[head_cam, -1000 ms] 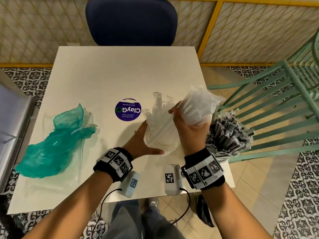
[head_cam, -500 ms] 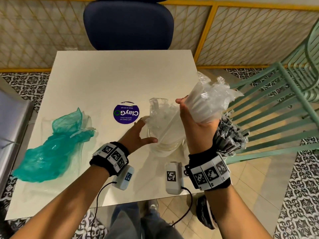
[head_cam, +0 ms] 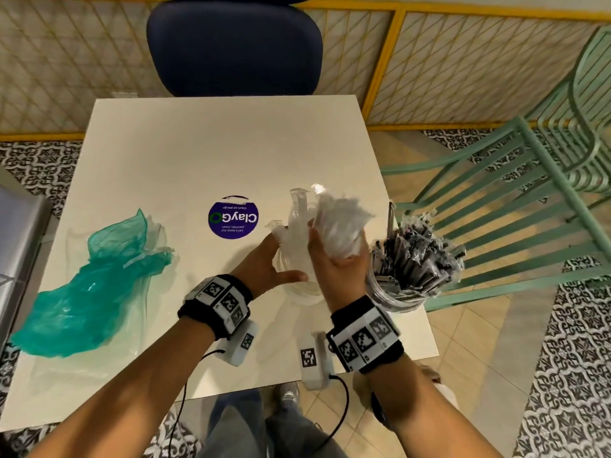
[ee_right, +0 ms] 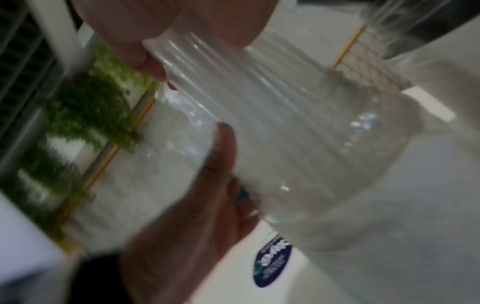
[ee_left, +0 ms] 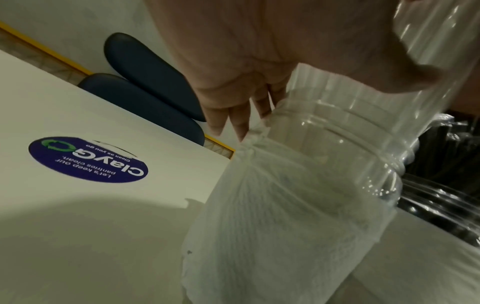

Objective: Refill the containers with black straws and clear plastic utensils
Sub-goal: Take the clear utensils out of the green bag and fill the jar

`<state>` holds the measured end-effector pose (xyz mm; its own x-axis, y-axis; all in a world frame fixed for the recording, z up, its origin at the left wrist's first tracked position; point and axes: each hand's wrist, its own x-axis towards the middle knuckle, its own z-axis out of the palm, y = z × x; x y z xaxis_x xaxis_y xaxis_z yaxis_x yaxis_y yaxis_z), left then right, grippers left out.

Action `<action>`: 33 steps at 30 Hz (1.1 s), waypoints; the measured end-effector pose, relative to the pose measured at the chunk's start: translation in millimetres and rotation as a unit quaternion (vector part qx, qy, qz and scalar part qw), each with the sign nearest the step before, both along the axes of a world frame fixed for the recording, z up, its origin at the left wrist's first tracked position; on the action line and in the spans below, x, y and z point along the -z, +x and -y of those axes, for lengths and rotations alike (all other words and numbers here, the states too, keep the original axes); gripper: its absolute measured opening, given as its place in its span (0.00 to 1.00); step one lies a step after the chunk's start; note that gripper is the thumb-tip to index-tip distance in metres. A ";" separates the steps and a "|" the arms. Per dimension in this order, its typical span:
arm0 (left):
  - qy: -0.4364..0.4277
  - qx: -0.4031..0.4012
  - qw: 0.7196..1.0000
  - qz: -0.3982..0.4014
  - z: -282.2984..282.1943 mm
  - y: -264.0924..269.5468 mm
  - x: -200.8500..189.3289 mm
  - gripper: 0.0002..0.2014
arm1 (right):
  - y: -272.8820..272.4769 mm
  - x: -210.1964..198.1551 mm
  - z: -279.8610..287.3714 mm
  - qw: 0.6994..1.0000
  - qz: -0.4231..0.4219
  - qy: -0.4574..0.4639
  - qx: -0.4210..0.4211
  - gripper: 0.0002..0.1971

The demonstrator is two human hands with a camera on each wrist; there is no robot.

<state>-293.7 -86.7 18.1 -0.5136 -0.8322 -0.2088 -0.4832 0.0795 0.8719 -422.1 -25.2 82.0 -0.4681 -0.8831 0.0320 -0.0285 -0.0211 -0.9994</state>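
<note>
A clear plastic jar (head_cam: 297, 289) (ee_left: 337, 133) stands near the front right of the white table (head_cam: 198, 153), with wrapped clear utensils (head_cam: 299, 213) (ee_left: 272, 226) sticking out of its mouth. My left hand (head_cam: 264, 262) (ee_left: 259, 61) holds the jar from its left side, thumb across the near wall. My right hand (head_cam: 334, 266) grips a bundle of wrapped clear utensils (head_cam: 340, 223) (ee_right: 246, 102) just above the jar's right side. To the right, a second clear jar (head_cam: 390, 299) is packed with wrapped black straws (head_cam: 416, 256).
A crumpled green plastic bag (head_cam: 92, 292) lies on the table's left part. A round purple sticker (head_cam: 233, 219) marks the middle. A dark blue chair (head_cam: 234, 44) stands behind the table, and a green metal chair (head_cam: 529, 209) to the right. The straw jar stands close to the table's right edge.
My right hand has brought the utensil bundle down from its raised spot to the jar. My left hand, loose beside the jar half a second ago, has closed on it again.
</note>
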 end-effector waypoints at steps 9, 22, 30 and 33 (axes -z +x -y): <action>-0.038 -0.043 0.997 0.044 -5.0 -4.1 13.5 0.47 | 10.5 5.9 4.1 0.990 -0.121 -0.015 -0.065 0.35; -0.044 -0.095 0.994 0.017 -25.4 -3.5 14.0 0.47 | 8.7 17.8 2.2 0.959 -0.273 -0.063 -0.050 0.09; -0.093 -0.158 0.982 0.046 -34.4 -11.2 2.3 0.48 | -4.3 14.8 0.4 0.883 -0.447 0.058 -0.128 0.37; -0.024 -0.163 0.985 0.049 -36.8 -7.4 -5.9 0.50 | -5.4 3.7 -4.4 0.882 -0.423 0.111 -0.178 0.53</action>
